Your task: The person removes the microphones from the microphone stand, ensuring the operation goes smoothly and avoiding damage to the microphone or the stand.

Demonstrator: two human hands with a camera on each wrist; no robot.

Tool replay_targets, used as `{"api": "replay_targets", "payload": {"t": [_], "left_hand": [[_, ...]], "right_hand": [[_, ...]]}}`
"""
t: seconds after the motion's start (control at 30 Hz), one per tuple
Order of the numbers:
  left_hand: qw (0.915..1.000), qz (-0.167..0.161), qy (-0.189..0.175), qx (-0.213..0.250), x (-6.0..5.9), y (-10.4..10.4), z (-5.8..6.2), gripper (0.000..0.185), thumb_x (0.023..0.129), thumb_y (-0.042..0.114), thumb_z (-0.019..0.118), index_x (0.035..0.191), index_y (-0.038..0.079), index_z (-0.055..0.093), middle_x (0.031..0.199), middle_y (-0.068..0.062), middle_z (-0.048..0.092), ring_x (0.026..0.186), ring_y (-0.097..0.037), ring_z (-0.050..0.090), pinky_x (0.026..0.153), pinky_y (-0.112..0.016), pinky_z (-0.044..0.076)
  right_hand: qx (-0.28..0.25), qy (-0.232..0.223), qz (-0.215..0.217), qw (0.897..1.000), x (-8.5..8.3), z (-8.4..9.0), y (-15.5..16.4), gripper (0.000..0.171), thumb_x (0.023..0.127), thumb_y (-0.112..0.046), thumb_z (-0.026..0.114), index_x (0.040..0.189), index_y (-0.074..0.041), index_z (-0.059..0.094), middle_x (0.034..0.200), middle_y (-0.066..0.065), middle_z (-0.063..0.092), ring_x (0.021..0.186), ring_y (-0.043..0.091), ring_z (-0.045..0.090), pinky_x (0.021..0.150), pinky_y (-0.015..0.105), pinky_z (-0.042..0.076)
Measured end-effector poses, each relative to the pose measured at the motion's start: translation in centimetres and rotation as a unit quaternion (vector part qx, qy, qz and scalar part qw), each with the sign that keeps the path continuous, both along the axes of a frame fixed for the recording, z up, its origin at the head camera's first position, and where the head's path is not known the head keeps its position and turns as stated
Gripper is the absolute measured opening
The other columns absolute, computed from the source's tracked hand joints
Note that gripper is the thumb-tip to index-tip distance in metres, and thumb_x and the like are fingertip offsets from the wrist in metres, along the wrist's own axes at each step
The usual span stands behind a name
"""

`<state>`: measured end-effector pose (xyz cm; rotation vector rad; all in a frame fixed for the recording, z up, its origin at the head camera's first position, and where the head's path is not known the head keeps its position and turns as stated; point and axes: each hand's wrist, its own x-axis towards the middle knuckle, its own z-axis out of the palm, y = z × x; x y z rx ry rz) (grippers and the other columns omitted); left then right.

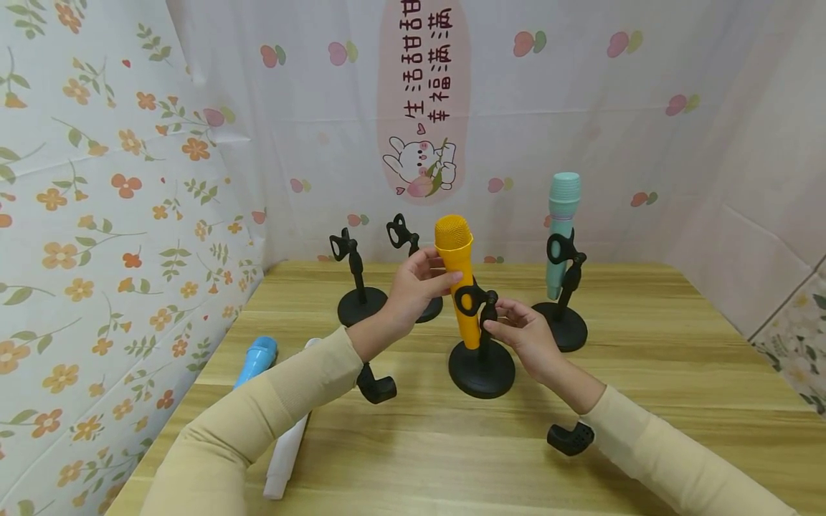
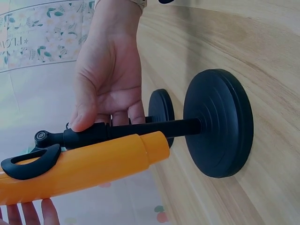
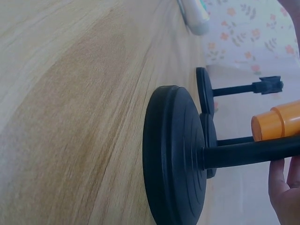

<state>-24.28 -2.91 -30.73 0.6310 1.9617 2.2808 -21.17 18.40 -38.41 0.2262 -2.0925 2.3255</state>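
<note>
Gripped near its head by the left hand [image 1: 413, 290], the yellow mic [image 1: 459, 276] sits upright in the clip of a stand [image 1: 482, 367] at table [image 1: 645, 401] centre. Right hand [image 1: 525, 337] pinches the stand's post below the clip.

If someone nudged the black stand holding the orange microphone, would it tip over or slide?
The stand probably resists tipping: its round base is wide and thick and sits flat on the wooden table. The orange microphone clipped high up makes it somewhat top-heavy, so a push near the top may rock it. On the smooth tabletop, a low push would more likely slide it.
</note>
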Motion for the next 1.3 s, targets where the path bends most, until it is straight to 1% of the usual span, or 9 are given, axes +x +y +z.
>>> {"api": "replay_targets", "payload": {"t": [0.13,0.4,0.6,0.73,0.87,0.97,1.1,1.2,1.3], "left_hand": [[0.9999,0.011,0.001,0.0,0.1,0.2,0.0,0.037,0.091,0.005,0.069,0.124,0.002,0.054,0.116,-0.012,0.061,0.104,-0.026,0.061,0.089,-0.038,0.052],[0.9991,0.037,0.021,-0.001,0.4,0.9,0.0,0.041,0.088,0.006,0.073,0.123,0.002,0.053,0.114,-0.012,0.061,0.102,-0.025,0.06,0.089,-0.036,0.053],[0.998,0.057,0.029,-0.003,0.7,1.2,0.1,0.041,0.087,0.006,0.074,0.122,0.003,0.053,0.113,-0.012,0.061,0.101,-0.025,0.06,0.09,-0.036,0.052],[0.9973,0.066,0.03,-0.009,0.7,1.2,0.0,0.042,0.086,0.008,0.075,0.122,0.004,0.054,0.112,-0.011,0.062,0.1,-0.024,0.06,0.09,-0.035,0.052],[0.9971,0.07,0.029,-0.012,0.7,1.3,-0.1,0.042,0.086,0.009,0.075,0.122,0.005,0.054,0.111,-0.01,0.062,0.099,-0.024,0.061,0.09,-0.036,0.052],[0.997,0.071,0.028,-0.012,0.7,1.3,-0.1,0.042,0.086,0.01,0.076,0.122,0.005,0.054,0.111,-0.01,0.062,0.099,-0.025,0.061,0.09,-0.036,0.052],[0.9973,0.067,0.028,-0.011,0.7,1.3,-0.2,0.042,0.086,0.01,0.076,0.122,0.006,0.055,0.111,-0.011,0.062,0.1,-0.025,0.061,0.09,-0.036,0.052],[0.9973,0.066,0.029,-0.013,0.7,1.2,-0.2,0.042,0.086,0.011,0.076,0.122,0.006,0.055,0.11,-0.01,0.062,0.1,-0.024,0.062,0.089,-0.035,0.052],[0.9973,0.066,0.031,-0.011,0.7,1.1,-0.1,0.041,0.086,0.012,0.076,0.121,0.006,0.056,0.111,-0.009,0.063,0.099,-0.024,0.062,0.088,-0.035,0.053]], "right_hand": [[0.015,0.008,0.001,1.0,0.0,0.1,0.1,0.023,0.09,-0.005,0.069,0.111,-0.011,0.062,0.103,0.004,0.056,0.095,0.014,0.059,0.086,0.026,0.053],[0.04,0.016,-0.01,0.999,0.1,0.3,0.1,0.023,0.09,-0.005,0.07,0.111,-0.009,0.062,0.099,0.002,0.054,0.092,0.015,0.053,0.085,0.022,0.052],[0.071,0.026,-0.023,0.997,0.0,0.6,0.0,0.03,0.088,-0.006,0.072,0.114,0.0,0.059,0.098,0.003,0.054,0.091,0.016,0.051,0.083,0.019,0.05],[0.087,0.031,-0.025,0.995,-0.1,0.6,0.1,0.032,0.087,-0.008,0.073,0.115,0.001,0.059,0.1,0.003,0.055,0.093,0.017,0.051,0.083,0.018,0.049],[0.095,0.038,-0.023,0.994,-0.2,0.5,0.3,0.033,0.086,-0.009,0.075,0.115,-0.002,0.06,0.102,0.003,0.056,0.095,0.017,0.053,0.084,0.019,0.049],[0.1,0.047,-0.022,0.994,-0.2,0.5,0.4,0.035,0.086,-0.008,0.075,0.116,0.0,0.06,0.103,0.004,0.057,0.096,0.018,0.055,0.084,0.02,0.05],[0.107,0.054,-0.021,0.993,-0.2,0.6,0.4,0.038,0.086,-0.005,0.074,0.119,0.006,0.058,0.104,0.008,0.058,0.096,0.018,0.056,0.084,0.02,0.05],[0.114,0.054,-0.02,0.992,-0.2,0.6,0.3,0.039,0.086,-0.005,0.073,0.119,0.008,0.057,0.104,0.01,0.058,0.095,0.018,0.056,0.084,0.02,0.05],[0.114,0.052,-0.019,0.992,-0.3,0.6,0.3,0.039,0.086,-0.005,0.074,0.119,0.008,0.057,0.103,0.009,0.058,0.094,0.018,0.055,0.083,0.02,0.05]]}}
